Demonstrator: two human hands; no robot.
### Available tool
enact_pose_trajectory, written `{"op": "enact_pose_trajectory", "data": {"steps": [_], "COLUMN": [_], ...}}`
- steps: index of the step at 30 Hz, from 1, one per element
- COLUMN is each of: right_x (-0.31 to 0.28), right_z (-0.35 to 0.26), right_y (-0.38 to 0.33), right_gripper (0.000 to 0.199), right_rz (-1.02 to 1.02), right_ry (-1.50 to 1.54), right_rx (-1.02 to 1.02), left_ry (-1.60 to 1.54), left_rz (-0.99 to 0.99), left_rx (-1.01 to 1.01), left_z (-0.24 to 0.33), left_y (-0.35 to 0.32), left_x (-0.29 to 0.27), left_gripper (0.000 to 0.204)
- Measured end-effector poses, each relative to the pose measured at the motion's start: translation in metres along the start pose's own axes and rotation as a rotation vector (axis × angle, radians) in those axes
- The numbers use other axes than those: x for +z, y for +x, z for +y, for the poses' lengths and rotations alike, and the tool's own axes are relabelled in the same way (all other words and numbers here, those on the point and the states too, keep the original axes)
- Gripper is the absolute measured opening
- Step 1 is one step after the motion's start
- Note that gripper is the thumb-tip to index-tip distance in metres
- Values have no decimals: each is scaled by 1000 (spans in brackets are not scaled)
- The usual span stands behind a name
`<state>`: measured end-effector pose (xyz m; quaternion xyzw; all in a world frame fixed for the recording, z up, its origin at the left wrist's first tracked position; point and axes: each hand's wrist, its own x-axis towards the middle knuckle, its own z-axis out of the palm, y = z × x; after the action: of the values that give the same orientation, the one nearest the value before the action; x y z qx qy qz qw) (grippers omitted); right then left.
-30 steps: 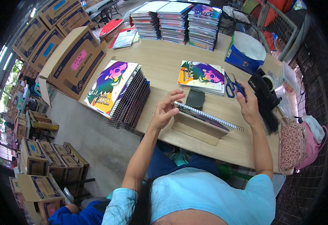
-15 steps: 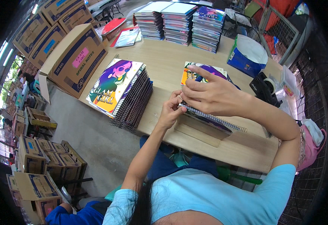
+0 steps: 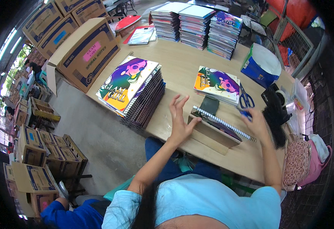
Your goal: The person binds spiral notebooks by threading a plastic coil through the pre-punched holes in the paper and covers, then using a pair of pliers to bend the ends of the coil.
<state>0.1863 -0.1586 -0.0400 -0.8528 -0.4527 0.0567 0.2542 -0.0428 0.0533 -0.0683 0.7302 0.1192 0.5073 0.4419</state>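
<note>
Your left hand (image 3: 180, 122) rests at the left end of the spiral notebook (image 3: 222, 126) on the wooden jig (image 3: 209, 135). The tall notebook stack (image 3: 136, 91) lies left; scissors (image 3: 245, 100) lie behind your right hand (image 3: 255, 121).

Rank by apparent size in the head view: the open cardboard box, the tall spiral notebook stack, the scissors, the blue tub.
1. Open cardboard box
2. Tall spiral notebook stack
3. Blue tub
4. Scissors
The box and the tub sit farther from the camera, so their true sizes may be greater than they look.

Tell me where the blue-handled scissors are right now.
The blue-handled scissors lie on the wooden table, right of centre in the head view, beside the small stack of colourful notebooks, just beyond the right hand.
</note>
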Motion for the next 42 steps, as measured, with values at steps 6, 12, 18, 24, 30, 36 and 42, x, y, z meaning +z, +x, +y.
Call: {"op": "enact_pose_trajectory", "data": {"steps": [6, 12, 18, 24, 30, 36, 42], "right_x": [50, 60, 42, 35, 40, 39, 36], "right_z": [44, 46, 15, -47, -44, -45, -44], "right_y": [-66, -76, -73, -71, -68, -60, -58], "right_gripper": [46, 48, 55, 60, 46, 44, 65], "right_rz": [262, 439, 399, 217, 260, 230, 219], "right_ry": [-199, -207, 127, 327, 277, 267, 233], "right_rx": [27, 101, -141, -313, -231, -248, -316], "left_ry": [192, -64, 891, 981, 942, 340, 678], "left_rz": [-82, 168, -707, -969, -465, -492, -564], "left_rx": [-88, 136, 114, 85, 457, -140, -709], "left_z": [3, 98, 93, -26, 53, 47, -150], "left_y": [7, 98, 260, 244, 203, 130, 157], "left_x": [-2, -38, -107, -133, -100, -10, 56], "left_gripper": [26, 25, 27, 27, 30, 48, 73]}}
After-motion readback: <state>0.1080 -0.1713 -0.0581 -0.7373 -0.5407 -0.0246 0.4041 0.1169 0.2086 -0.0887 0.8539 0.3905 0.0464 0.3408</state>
